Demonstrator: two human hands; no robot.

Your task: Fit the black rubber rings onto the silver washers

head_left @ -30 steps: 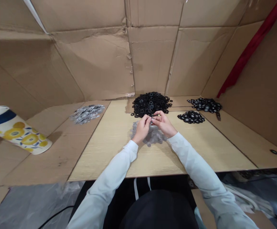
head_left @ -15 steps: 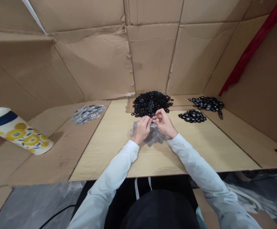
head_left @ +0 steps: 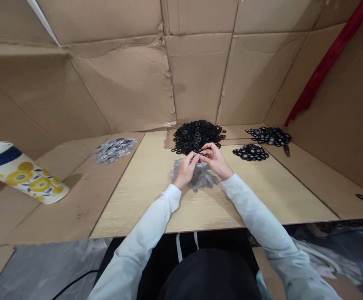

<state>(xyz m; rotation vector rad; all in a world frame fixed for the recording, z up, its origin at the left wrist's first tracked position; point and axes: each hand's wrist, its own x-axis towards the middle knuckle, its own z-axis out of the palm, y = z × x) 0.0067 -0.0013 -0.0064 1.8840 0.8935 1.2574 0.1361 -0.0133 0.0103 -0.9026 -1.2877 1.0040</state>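
Observation:
My left hand (head_left: pixel 187 170) and my right hand (head_left: pixel 215 161) meet at the fingertips over a flat pile of silver metal washers (head_left: pixel 197 177). Both pinch a small dark ring (head_left: pixel 200 154), too small to make out fully. Just beyond my fingers lies a large heap of black rubber rings (head_left: pixel 196 136). To the right are two smaller heaps of black rings with silver centres (head_left: pixel 250 152) (head_left: pixel 269 136). A further pile of silver washers (head_left: pixel 114 150) lies on cardboard to the left.
A pale wooden board (head_left: pixel 263 196) carries the piles, with cardboard sheets (head_left: pixel 197 75) lining the back and sides. A tilted floral paper cup (head_left: pixel 21 178) lies at far left. A lone black ring (head_left: pixel 361 196) sits at right. Red cloth (head_left: pixel 328 62) hangs at upper right.
My hands have shifted only slightly, with the fingertips still together over the silver pile. The view has moved a little. The piles look unchanged.

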